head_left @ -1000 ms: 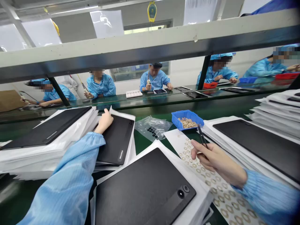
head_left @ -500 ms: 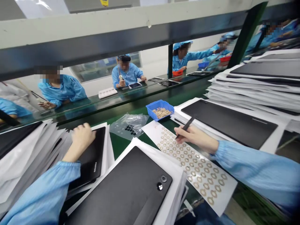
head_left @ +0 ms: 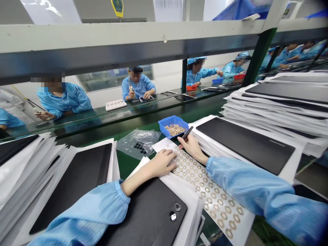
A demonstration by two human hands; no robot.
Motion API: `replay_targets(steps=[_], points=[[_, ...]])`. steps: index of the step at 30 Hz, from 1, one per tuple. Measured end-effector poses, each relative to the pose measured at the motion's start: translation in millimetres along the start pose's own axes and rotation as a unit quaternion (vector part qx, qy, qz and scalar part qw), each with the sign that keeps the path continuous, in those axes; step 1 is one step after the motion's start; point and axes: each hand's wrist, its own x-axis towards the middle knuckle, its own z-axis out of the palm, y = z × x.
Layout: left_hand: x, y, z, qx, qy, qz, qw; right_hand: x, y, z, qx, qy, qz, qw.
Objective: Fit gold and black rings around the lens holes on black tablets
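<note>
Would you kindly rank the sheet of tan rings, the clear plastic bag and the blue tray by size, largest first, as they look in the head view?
The sheet of tan rings, nearest the camera; then the clear plastic bag; then the blue tray.

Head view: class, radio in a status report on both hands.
Right hand holding black tweezers. Left hand on sticker sheet. Blue bin beyond sheet.

A smooth matt black finish was seen on the tablet back [head_left: 151,222], and bright metal on its camera ring [head_left: 173,216]. The sheet [head_left: 205,184] looked like glossy white paper, the tray [head_left: 164,126] blue plastic, the slim tool [head_left: 188,132] black plastic, and the sleeve [head_left: 246,181] pale blue cloth.
</note>
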Motion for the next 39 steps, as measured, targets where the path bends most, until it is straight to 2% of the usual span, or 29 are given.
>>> replay_targets(steps=[12, 19, 22, 26, 29, 31, 33, 36, 39], points=[[0.1, 1.6, -2.1, -0.011, -0.013, -0.014, 1.0, 2.3, 3.1, 1.3, -0.046, 0.003, -0.015, 0.999], [0.4, 0.6, -2.1, -0.002, -0.013, -0.004, 1.0, 5.7, 4.4, 3.0, -0.02, 0.002, -0.025, 0.999], [1.3, 0.3, -1.2, -0.001, -0.015, 0.001, 1.0, 3.4, -3.2, 1.2, 0.011, -0.012, -0.031, 0.999], [5.8, -2.5, 0.1, -0.027, -0.017, 0.007, 0.999, -28.6, -33.2, -7.1, 0.068, -0.066, -0.025, 0.995], [2.8, -4.7, -5.5, -0.056, -0.005, 0.002, 0.998, -70.7, -59.5, -12.8, 0.166, -0.194, 0.028, 0.966], [-10.0, -0.8, -15.1, -0.069, 0.014, -0.011, 0.997, -97.8, -69.3, -12.3, 0.221, -0.265, 0.099, 0.933], [-33.7, 10.2, -27.6, -0.081, 0.033, -0.024, 0.996, -118.1, -70.2, -8.1, 0.254, -0.294, 0.151, 0.909], [-80.4, 35.9, -42.2, -0.132, 0.05, -0.042, 0.989, -132.8, -61.7, 0.5, 0.287, -0.287, 0.162, 0.899], [-117.4, 57.8, -44.9, -0.167, 0.023, -0.032, 0.985, -135.8, -54.5, 4.5, 0.301, -0.272, 0.159, 0.9]])
